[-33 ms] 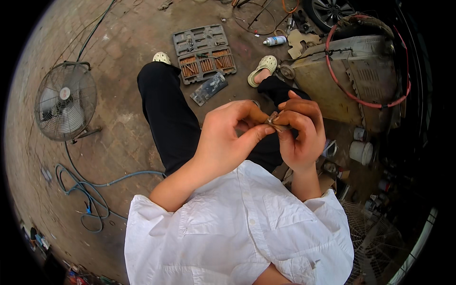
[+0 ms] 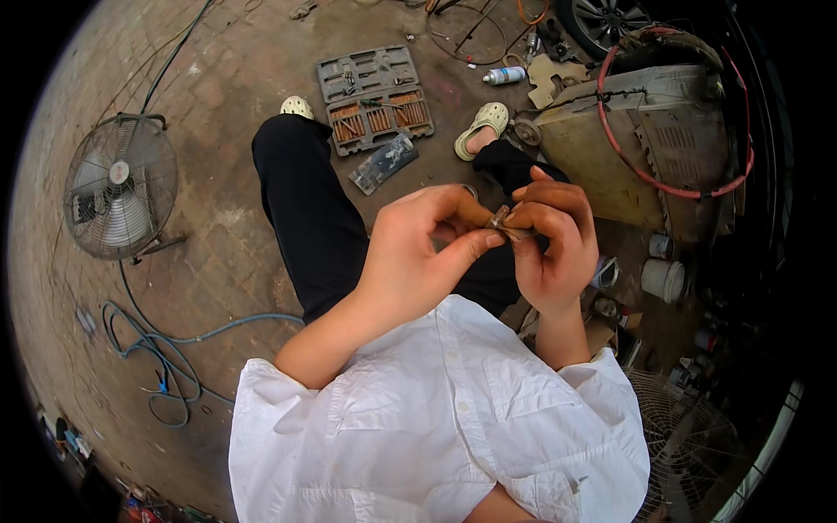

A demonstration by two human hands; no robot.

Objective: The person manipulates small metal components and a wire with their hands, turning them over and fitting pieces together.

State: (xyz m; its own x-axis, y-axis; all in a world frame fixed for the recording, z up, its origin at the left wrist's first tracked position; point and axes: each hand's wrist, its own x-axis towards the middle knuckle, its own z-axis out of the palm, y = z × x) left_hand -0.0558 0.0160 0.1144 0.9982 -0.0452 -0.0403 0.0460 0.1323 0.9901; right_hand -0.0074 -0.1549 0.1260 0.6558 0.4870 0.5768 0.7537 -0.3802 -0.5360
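Observation:
My left hand [image 2: 410, 253] and my right hand [image 2: 558, 248] meet in front of my chest, both pinching a small dull metal piece [image 2: 499, 220] between thumbs and fingers; its exact shape is too small to tell. Beyond them on the floor, between my cream clogs [image 2: 490, 118], lies an open grey case [image 2: 366, 68] with rows of copper-coloured and dark tool pieces [image 2: 349, 122]. A flat clear-and-dark packet [image 2: 384, 163] lies just below the case.
A standing fan [image 2: 118, 187] is at the left, with coiled blue hose [image 2: 166, 357] below. To the right are a dented metal body [image 2: 636, 148] with a red hose [image 2: 602, 87], a wheel [image 2: 606, 22], white buckets [image 2: 661, 281], a spray can [image 2: 504, 76] and a wire fan guard [image 2: 689, 436].

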